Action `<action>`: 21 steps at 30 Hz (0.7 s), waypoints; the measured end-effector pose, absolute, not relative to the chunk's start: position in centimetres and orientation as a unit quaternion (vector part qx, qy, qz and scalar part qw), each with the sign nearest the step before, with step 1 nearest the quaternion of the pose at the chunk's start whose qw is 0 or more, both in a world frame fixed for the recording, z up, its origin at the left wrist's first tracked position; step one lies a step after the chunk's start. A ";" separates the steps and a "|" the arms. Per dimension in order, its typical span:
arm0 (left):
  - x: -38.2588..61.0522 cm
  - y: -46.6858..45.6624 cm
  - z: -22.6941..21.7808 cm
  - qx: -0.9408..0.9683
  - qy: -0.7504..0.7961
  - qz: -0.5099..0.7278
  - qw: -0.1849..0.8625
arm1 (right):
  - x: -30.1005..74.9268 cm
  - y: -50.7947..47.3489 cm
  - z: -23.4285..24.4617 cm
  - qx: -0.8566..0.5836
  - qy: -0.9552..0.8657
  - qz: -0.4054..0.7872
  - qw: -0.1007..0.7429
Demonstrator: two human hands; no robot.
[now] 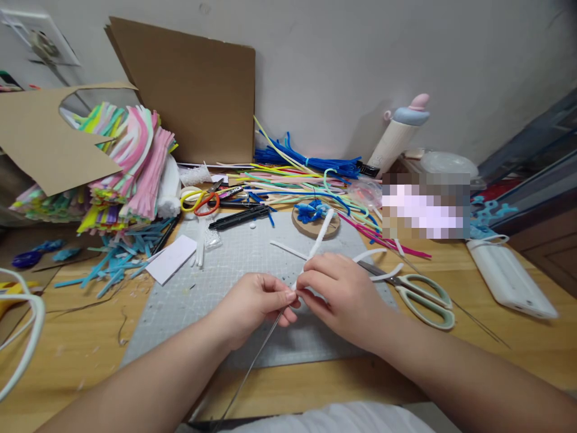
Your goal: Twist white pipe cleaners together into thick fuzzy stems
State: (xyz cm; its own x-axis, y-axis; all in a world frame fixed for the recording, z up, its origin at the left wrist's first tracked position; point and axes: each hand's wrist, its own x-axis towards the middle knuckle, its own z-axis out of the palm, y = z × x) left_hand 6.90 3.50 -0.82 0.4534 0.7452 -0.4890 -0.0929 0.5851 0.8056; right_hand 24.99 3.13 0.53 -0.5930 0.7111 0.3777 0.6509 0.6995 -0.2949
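Note:
My left hand (265,299) pinches a thin wire (255,361) that trails down toward the table's front edge. Close against it, my right hand (336,291) is closed on a white pipe cleaner (322,233), which sticks up and away from me past the fingers. The fingertips of both hands meet over the grey cutting mat (180,325), and what lies exactly between them is partly hidden. Another white strip (288,249) shows just left of my right hand. Beyond the hands, a blue fuzzy piece (311,210) sits on a round cardboard disc (315,227).
Green-handled scissors (426,300) lie right of my right hand, near a white power bank (511,279). Loose coloured pipe cleaners (288,183) and orange-yellow scissors (202,201) spread across the back. Bundled pipe cleaners (135,162) and cardboard (193,90) stand at the left. A white card (172,258) lies on the mat.

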 end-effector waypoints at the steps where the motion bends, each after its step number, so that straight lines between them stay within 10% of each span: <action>1: 6.9 3.5 -0.7 0.374 0.447 0.278 0.764 | 25.0 3.2 0.5 -0.378 -0.891 0.064 0.243; 21: 6.9 2.2 0.9 0.512 0.486 0.233 0.669 | 24.4 5.7 7.9 -0.179 -0.980 -0.050 0.066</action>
State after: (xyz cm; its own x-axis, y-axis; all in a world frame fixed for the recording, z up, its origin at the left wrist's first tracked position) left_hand 6.93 2.19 0.86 0.4191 0.8095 -0.4112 0.1862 0.3666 0.9116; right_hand 24.43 5.68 7.89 -0.9273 0.3445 0.1467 0.3577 0.9308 0.0750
